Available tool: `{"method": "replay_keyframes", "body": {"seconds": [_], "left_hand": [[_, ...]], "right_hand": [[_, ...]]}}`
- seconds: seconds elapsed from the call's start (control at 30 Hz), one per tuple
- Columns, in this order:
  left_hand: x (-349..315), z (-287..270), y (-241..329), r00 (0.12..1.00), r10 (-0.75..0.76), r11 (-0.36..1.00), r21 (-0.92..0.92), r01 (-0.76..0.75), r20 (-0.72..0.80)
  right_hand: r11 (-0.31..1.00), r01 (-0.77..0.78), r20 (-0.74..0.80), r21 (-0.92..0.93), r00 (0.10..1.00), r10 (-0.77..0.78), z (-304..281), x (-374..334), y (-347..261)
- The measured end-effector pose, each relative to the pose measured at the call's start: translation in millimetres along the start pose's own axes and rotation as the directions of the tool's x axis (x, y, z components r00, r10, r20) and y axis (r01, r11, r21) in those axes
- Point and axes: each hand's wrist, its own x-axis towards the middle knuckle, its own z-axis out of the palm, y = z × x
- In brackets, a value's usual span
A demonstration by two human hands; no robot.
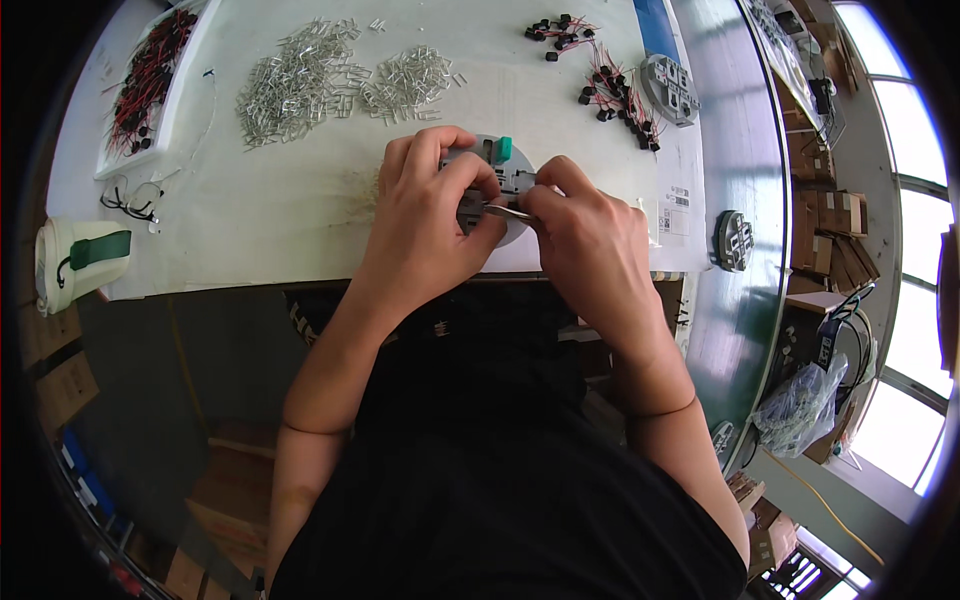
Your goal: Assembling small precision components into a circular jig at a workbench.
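A round grey housing (pixel 518 230) lies near the table's front edge, mostly covered by my hands. A small green block (pixel 503 150) stands up at its far side. My left hand (pixel 420 220) is closed about the housing's left side, thumb and forefinger bent in over its middle. Whether a small part sits between those two fingertips is hidden. From the right, my right hand (pixel 605 245) grips a slim metal tool that looks like tweezers (pixel 510 212). Its tip points left, close to my left thumb and forefinger.
Farther back lie two heaps of small U-shaped metal pieces (pixel 300 80). Black parts with red wires (pixel 615 95) lie at the far right, beside another grey housing (pixel 670 90). A white tray (pixel 170 135) holds more wired parts. Glasses (pixel 135 200) rest near the left edge.
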Motion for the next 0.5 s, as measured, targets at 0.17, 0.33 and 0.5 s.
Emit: {"method": "replay_keyframes", "body": {"seconds": [0.17, 0.33, 0.5], "left_hand": [[-3.2, 4.1, 0.7, 0.999, 0.016, 0.998, 0.058, -0.013, -0.049], [-3.8, 6.5, 1.0, 0.996, 0.037, 0.996, 0.087, -0.03, -0.079], [-6.3, 3.5, -3.3, 0.994, 0.086, 0.987, 0.14, -0.077, -0.062]], "right_hand": [[0.971, 0.028, -0.126, 0.235, 0.992, 0.002, -0.9, 3.7, 8.7], [0.352, 0.25, -0.352, 0.902, 0.898, 0.263, 10.1, 19.8, 8.2], [0.264, 0.342, -0.398, 0.902, 0.895, 0.199, 43.1, 33.8, -1.9]]}}
